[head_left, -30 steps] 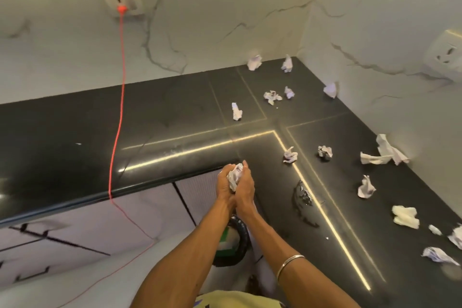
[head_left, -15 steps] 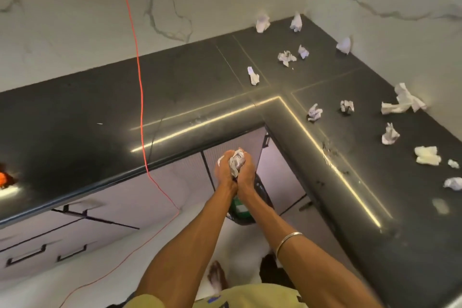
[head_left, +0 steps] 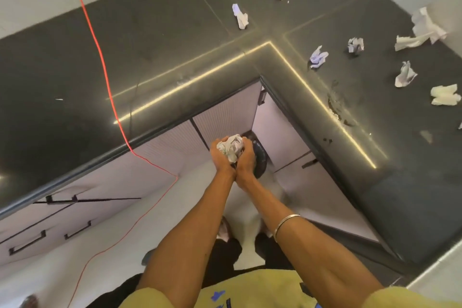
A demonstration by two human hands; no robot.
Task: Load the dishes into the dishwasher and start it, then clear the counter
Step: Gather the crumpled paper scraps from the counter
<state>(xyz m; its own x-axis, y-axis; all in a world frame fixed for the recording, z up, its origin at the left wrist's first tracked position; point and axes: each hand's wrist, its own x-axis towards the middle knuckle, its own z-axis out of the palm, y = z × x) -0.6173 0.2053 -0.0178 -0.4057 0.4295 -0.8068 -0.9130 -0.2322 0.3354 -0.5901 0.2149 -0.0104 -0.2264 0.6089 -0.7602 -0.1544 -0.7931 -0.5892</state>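
While the dark L-shaped desk (head_left: 175,40) fills the upper half of the frame and runs down the right side, its inner corner sits just above centre, edged by a bright reflected strip of light. Below it, pale cabinet fronts (head_left: 75,197) with dark bar handles occupy the lower left, and a light floor (head_left: 62,265) spreads beneath them. A red cable (head_left: 100,47) runs from the top left of the frame across the desk, over its front edge and down to the floor. The person's two forearms reach up from the bottom centre of the frame, out of a yellow shirt (head_left: 262,292), with a thin metal bangle (head_left: 286,224) on the right wrist. Both hands meet just below the desk's inner corner: the left hand (head_left: 221,157) and the right hand (head_left: 246,159) are cupped together, fingers curled round a bundle of crumpled paper (head_left: 231,146) held between them. Directly behind the hands, a dark round bin (head_left: 260,160) sits low in the corner by the cabinets, mostly hidden. Loose crumpled paper scraps lie scattered over the desk in the upper right of the frame: one long white piece (head_left: 422,30) by the wall, a cream folded one (head_left: 445,95) at the right edge, a twisted one (head_left: 240,16) near the top centre, and several small balls (head_left: 318,57) between them.
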